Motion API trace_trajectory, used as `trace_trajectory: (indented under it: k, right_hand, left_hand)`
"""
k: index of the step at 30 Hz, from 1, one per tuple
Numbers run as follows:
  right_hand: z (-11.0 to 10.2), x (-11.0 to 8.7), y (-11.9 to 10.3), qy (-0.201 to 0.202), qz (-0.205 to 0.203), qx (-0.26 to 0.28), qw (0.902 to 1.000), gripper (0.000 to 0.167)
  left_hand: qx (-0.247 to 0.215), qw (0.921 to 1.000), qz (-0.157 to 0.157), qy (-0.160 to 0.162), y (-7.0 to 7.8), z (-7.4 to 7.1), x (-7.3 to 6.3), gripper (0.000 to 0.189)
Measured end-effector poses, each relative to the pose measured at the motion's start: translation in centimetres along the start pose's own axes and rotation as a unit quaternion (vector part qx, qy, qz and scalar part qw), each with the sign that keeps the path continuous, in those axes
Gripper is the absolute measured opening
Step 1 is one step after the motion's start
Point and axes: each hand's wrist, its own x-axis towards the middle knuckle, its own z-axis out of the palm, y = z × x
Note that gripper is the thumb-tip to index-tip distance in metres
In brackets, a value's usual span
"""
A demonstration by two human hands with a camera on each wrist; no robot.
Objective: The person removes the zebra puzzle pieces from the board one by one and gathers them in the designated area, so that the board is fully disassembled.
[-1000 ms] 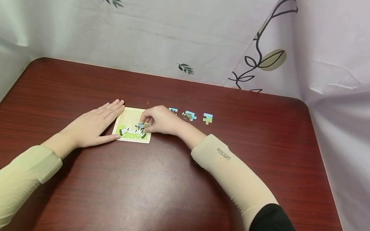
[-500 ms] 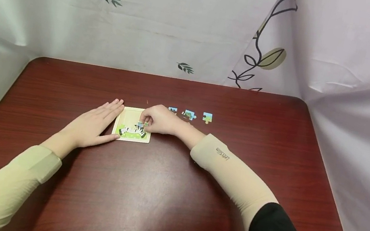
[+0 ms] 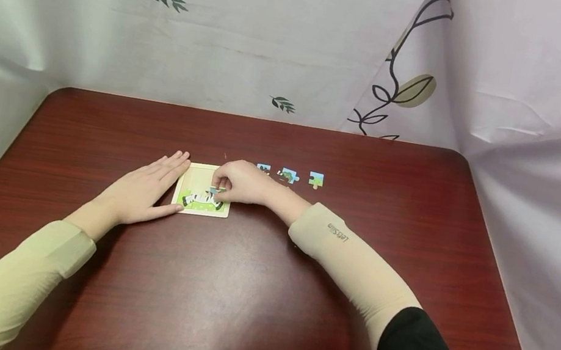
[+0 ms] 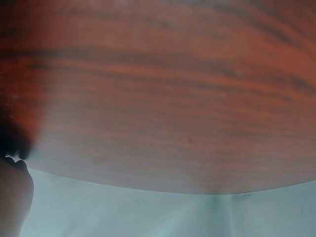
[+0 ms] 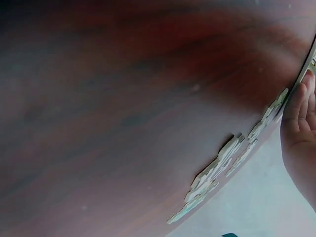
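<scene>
A small square wooden puzzle tray (image 3: 197, 174) lies on the table, its lower part filled with pieces showing a zebra's legs on green (image 3: 200, 201). My left hand (image 3: 141, 190) lies with straight fingers along the tray's left edge, the thumb touching its lower left corner. Over the tray's right side, my right hand (image 3: 247, 183) pinches a puzzle piece (image 3: 215, 190) with some blue on it. The fingers partly hide that piece, and the hand covers the tray's upper right corner. In the right wrist view the right hand (image 5: 300, 126) shows at the right edge.
Several loose puzzle pieces (image 5: 215, 168) lie right of the tray, some hidden behind the right wrist in the head view. Among them are a blue-green piece (image 3: 316, 180) and another with green shapes (image 3: 289, 175). Fabric curtains (image 3: 258, 41) stand around the dark red table (image 3: 171, 293).
The right fingers and the pinched puzzle piece have shifted slightly over the same spot on the tray. My left hand stays in place against the tray.
</scene>
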Motion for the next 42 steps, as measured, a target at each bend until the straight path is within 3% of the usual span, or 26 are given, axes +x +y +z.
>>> trace_trajectory:
  k: [9,25,42]
  right_hand:
    - [0.22,0.16,-0.17,0.0,-0.017,-0.038,0.9991,0.015]
    - [0.45,0.15,-0.34,0.006,-0.026,-0.032,0.9991,0.009]
    - [0.75,0.18,-0.78,0.012,-0.029,-0.073,0.9968,0.003]
  left_hand:
    - [-0.002,0.9999,-0.01,-0.003,0.06,0.31,-0.05,0.096]
    - [0.0,1.0,0.001,0.0,0.05,0.15,-0.05,0.095]
    - [-0.001,1.0,0.003,0.003,-0.03,0.0,-0.03,0.095]
